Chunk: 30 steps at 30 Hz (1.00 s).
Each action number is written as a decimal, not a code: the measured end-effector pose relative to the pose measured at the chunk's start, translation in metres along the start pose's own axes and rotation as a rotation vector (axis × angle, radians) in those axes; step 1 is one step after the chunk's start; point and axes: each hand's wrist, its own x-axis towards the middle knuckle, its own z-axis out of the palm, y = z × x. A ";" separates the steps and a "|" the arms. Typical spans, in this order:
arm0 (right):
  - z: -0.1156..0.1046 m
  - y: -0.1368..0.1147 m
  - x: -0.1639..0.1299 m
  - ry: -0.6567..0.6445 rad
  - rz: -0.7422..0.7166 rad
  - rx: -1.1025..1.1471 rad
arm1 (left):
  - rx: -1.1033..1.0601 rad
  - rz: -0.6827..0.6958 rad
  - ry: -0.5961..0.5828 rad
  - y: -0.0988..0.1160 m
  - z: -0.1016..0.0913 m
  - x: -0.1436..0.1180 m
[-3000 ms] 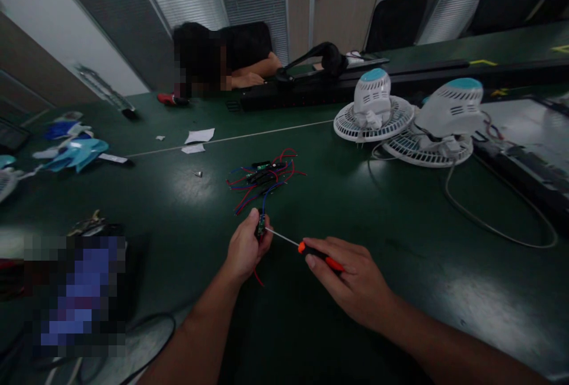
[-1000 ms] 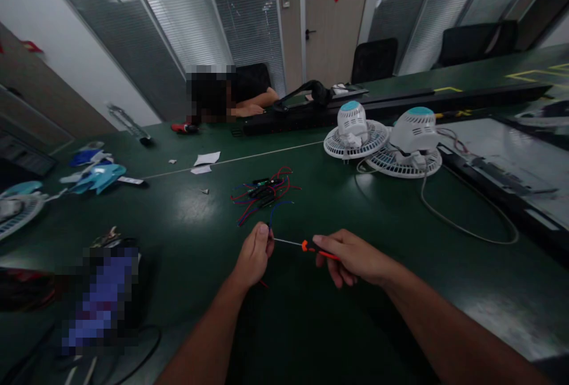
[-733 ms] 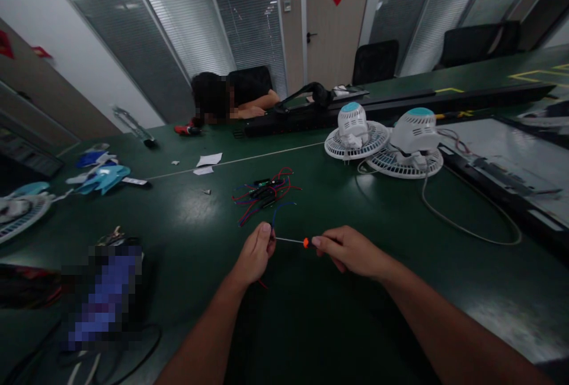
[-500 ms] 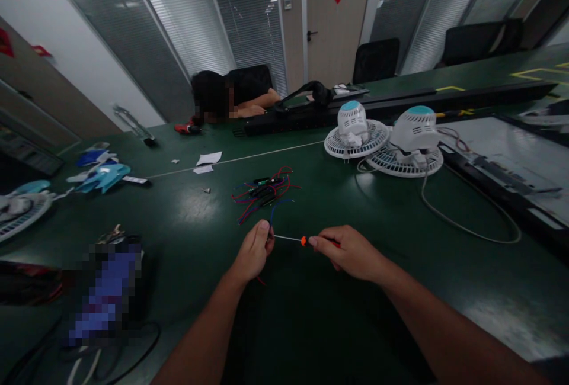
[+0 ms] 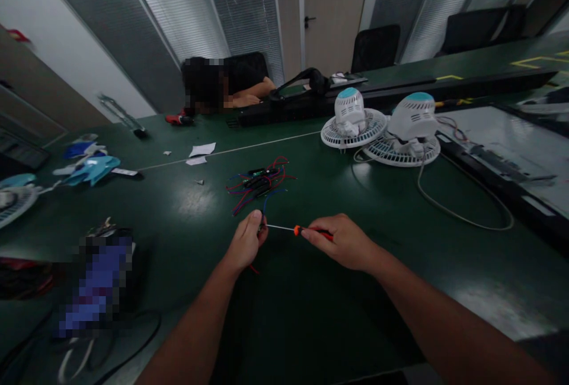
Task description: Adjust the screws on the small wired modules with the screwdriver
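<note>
My left hand [image 5: 245, 240] is closed around a small dark part with a blue wire [image 5: 265, 202] coming out at the top and a red wire [image 5: 253, 269] below. Fingers hide most of that part. In my right hand [image 5: 344, 240] is a screwdriver [image 5: 297, 230] with an orange-and-black handle. Its thin metal shaft points left, and the tip meets the part at my left fingertips; exact contact cannot be made out. Just beyond my left hand, a pile of black parts with red and blue wires [image 5: 262, 181] lies on the green table [image 5: 311, 195].
Two white fan heads [image 5: 353, 127] with grilles lie at the right, a cable trailing from one. Behind them runs a long black bar [image 5: 293, 114]. Paper scraps [image 5: 202, 149] and light-blue fan blades [image 5: 93, 170] lie left. Across the table a person [image 5: 240, 86] leans forward.
The whole view has shifted slightly, so things appear a little higher and further left. Both hands keep the same hold, with the screwdriver still pointing at the small part.
</note>
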 end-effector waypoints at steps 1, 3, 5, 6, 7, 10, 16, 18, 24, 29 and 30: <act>0.001 0.000 0.000 0.005 -0.010 -0.003 | -0.011 -0.014 0.010 0.003 0.001 -0.001; 0.001 0.001 0.000 0.012 -0.020 -0.001 | -0.021 -0.036 0.005 0.008 0.002 -0.003; 0.003 0.001 -0.001 0.021 -0.022 0.005 | -0.032 -0.055 -0.002 0.011 0.002 -0.004; 0.004 0.001 -0.001 0.038 -0.014 0.016 | -0.040 -0.065 -0.004 0.011 0.002 -0.004; 0.005 0.000 -0.001 0.071 0.003 0.035 | -0.048 -0.074 -0.001 0.010 0.002 -0.004; 0.010 -0.004 -0.003 0.224 0.119 0.195 | -0.082 -0.080 0.049 0.005 0.003 -0.003; 0.017 -0.016 -0.004 0.319 0.314 0.762 | -0.154 -0.075 0.100 -0.004 0.004 0.001; 0.016 -0.018 -0.004 0.289 0.357 0.768 | -0.161 -0.072 0.061 -0.007 0.002 0.002; 0.010 -0.014 -0.004 0.058 0.404 0.540 | -0.140 0.017 -0.052 -0.012 -0.005 0.003; 0.007 -0.015 -0.003 0.025 0.377 0.498 | -0.111 0.060 -0.121 -0.013 -0.007 0.002; 0.007 -0.015 -0.003 0.027 0.369 0.485 | -0.114 0.060 -0.122 -0.013 -0.007 0.002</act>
